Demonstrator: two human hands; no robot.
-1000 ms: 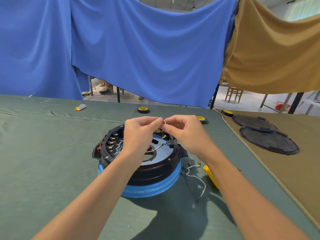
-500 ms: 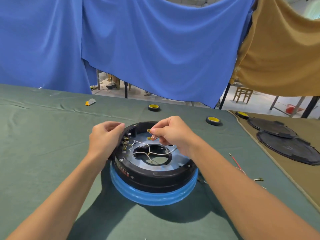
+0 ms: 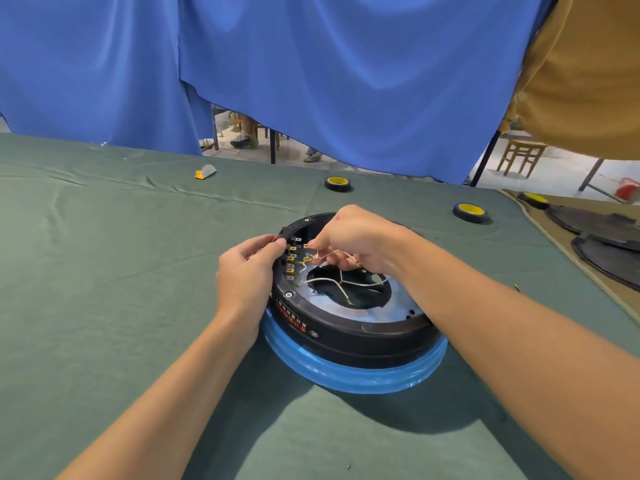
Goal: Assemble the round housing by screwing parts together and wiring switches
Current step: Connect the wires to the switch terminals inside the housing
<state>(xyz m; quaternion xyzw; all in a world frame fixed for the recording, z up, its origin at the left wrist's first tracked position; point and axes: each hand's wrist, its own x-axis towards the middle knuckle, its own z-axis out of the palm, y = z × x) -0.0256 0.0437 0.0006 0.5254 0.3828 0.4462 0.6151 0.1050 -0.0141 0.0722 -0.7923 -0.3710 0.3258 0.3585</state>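
The round black housing (image 3: 349,332) with a blue base ring (image 3: 346,374) sits on the green table. Inside it lie a silver plate and white wires (image 3: 360,283). A row of switch terminals (image 3: 291,261) lines its left inner wall. My left hand (image 3: 247,271) grips the housing's left rim at the switches. My right hand (image 3: 356,239) reaches over the housing and pinches a white wire with a yellow terminal (image 3: 306,246) close to the switch row.
Two tape rolls (image 3: 337,183) (image 3: 470,212) and a small yellow-grey tool (image 3: 205,172) lie farther back on the green cloth (image 3: 104,271). Black round covers (image 3: 602,237) rest on the brown table at right. Blue and tan curtains hang behind.
My left hand left the wire and took the housing's left rim. My right hand carried the wire terminal down and left toward the switch row. The view shifted closer.
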